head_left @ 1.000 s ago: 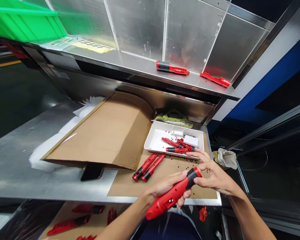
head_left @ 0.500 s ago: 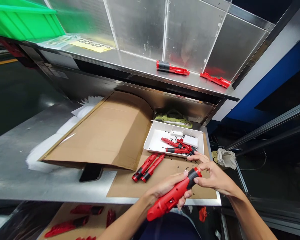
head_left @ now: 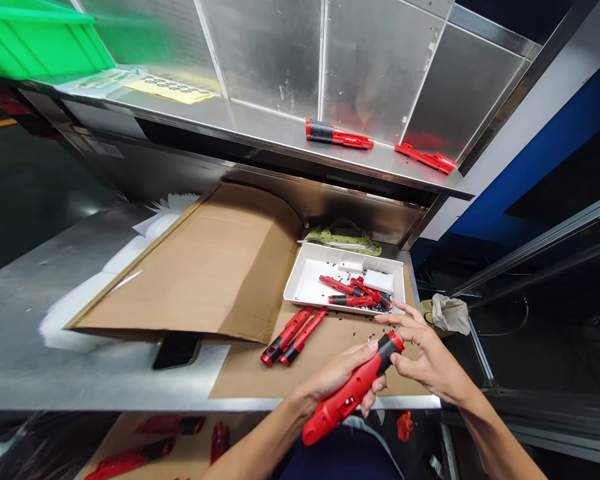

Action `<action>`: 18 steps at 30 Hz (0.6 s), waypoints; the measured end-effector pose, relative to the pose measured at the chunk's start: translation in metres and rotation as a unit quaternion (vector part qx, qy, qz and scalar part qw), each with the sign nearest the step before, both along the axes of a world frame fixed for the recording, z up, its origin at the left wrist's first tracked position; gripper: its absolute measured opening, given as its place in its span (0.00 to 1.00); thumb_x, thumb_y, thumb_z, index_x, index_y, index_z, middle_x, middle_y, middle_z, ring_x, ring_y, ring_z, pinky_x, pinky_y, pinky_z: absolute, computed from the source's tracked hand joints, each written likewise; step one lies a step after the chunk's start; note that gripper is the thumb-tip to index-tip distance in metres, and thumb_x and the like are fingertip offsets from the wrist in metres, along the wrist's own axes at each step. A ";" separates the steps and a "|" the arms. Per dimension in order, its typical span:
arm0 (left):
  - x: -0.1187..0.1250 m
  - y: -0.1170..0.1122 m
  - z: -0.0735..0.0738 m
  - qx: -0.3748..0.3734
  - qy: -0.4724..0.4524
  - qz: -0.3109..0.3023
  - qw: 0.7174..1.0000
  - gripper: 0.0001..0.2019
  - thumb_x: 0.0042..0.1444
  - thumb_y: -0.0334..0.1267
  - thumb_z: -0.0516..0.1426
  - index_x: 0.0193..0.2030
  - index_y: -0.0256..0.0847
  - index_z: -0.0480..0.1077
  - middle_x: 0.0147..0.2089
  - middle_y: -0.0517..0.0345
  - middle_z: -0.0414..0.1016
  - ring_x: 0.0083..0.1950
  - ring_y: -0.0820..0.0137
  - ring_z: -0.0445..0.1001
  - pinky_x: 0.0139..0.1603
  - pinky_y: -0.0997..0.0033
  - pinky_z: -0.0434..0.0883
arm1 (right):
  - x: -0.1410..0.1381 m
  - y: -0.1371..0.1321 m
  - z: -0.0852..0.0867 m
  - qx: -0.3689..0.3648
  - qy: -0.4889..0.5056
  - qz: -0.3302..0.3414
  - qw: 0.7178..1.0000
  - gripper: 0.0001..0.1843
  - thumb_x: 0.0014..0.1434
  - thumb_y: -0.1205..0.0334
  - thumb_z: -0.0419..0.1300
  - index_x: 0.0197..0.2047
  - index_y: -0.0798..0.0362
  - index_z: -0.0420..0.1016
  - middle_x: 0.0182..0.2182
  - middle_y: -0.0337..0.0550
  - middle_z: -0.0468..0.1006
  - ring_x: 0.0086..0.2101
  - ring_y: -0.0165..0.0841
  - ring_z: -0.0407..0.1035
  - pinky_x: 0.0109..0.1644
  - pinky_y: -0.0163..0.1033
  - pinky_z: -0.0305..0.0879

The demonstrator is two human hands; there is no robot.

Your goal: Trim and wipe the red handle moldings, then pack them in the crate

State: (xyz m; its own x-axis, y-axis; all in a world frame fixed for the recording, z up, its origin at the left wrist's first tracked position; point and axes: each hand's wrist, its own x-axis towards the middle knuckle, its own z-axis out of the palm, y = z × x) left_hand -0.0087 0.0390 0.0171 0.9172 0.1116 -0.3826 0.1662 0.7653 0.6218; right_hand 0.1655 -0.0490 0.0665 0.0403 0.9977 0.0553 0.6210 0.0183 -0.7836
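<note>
My left hand [head_left: 336,379] is wrapped round a red plastic tool body [head_left: 347,395] held over the front edge of the steel bench [head_left: 40,360]. My right hand [head_left: 423,357] pinches the black collar [head_left: 389,347] at the tool's far end, with the other fingers spread. Two red and black half shells [head_left: 293,336] lie side by side on the cardboard sheet [head_left: 325,347] just left of my hands. A white tray [head_left: 310,280] behind them holds several more red parts [head_left: 356,292] and a white block.
A large folded cardboard flap [head_left: 205,267] covers the middle of the bench. The upper steel shelf carries two red parts [head_left: 337,135], [head_left: 423,158], a yellow paper and a green bin [head_left: 35,40]. More red parts [head_left: 130,457] lie on cardboard below the bench. A crumpled cloth [head_left: 450,313] hangs at right.
The view has shifted slightly; my hands and the red tool sit a little lower and to the right. My grip on it is unchanged.
</note>
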 end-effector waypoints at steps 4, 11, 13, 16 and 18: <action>0.001 -0.001 -0.001 0.001 -0.001 0.008 1.000 0.30 0.49 0.65 0.60 0.45 0.43 0.61 0.26 0.67 0.72 0.19 0.78 0.69 0.21 0.79 0.65 | -0.006 -0.001 -0.003 0.020 -0.052 -0.036 0.998 0.07 0.54 0.68 0.59 0.34 0.48 0.77 0.55 0.46 0.77 0.67 0.47 0.52 0.68 0.61 0.51; 0.004 -0.001 -0.015 -0.024 -0.012 0.023 0.999 0.27 0.52 0.63 0.60 0.46 0.42 0.62 0.27 0.65 0.73 0.18 0.79 0.69 0.20 0.81 0.66 | -0.016 -0.006 -0.004 0.004 -0.142 -0.103 0.984 0.03 0.58 0.64 0.57 0.34 0.49 0.71 0.60 0.46 0.71 0.67 0.49 0.52 0.68 0.64 0.51; 0.001 0.002 -0.024 -0.070 -0.021 -0.008 0.997 0.26 0.55 0.61 0.59 0.46 0.41 0.64 0.27 0.65 0.71 0.17 0.80 0.66 0.18 0.81 0.65 | -0.013 -0.012 0.002 -0.027 -0.132 -0.089 0.987 0.05 0.61 0.60 0.57 0.40 0.48 0.71 0.64 0.47 0.66 0.68 0.48 0.52 0.68 0.64 0.51; -0.003 0.009 -0.036 -0.145 -0.079 -0.079 0.983 0.26 0.58 0.61 0.55 0.48 0.38 0.68 0.25 0.66 0.68 0.15 0.80 0.62 0.16 0.80 0.63 | -0.004 -0.022 0.014 -0.043 -0.100 -0.053 0.993 0.19 0.62 0.53 0.59 0.55 0.43 0.66 0.70 0.45 0.56 0.70 0.44 0.47 0.70 0.61 0.50; -0.006 0.014 -0.041 -0.176 -0.136 -0.113 0.968 0.27 0.61 0.61 0.52 0.53 0.39 0.68 0.24 0.66 0.68 0.14 0.80 0.61 0.15 0.80 0.62 | 0.002 -0.026 0.020 -0.015 -0.088 -0.080 0.993 0.15 0.64 0.50 0.58 0.53 0.42 0.68 0.70 0.42 0.55 0.70 0.43 0.45 0.70 0.60 0.49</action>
State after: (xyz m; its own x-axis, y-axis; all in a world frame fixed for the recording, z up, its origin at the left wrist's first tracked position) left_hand -0.0146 0.0529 -0.0243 0.9751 -0.1973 -0.1010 0.2209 0.9014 0.3724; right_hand 0.1673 -0.0752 0.0861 0.1906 0.9806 0.0465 0.7409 -0.1126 -0.6621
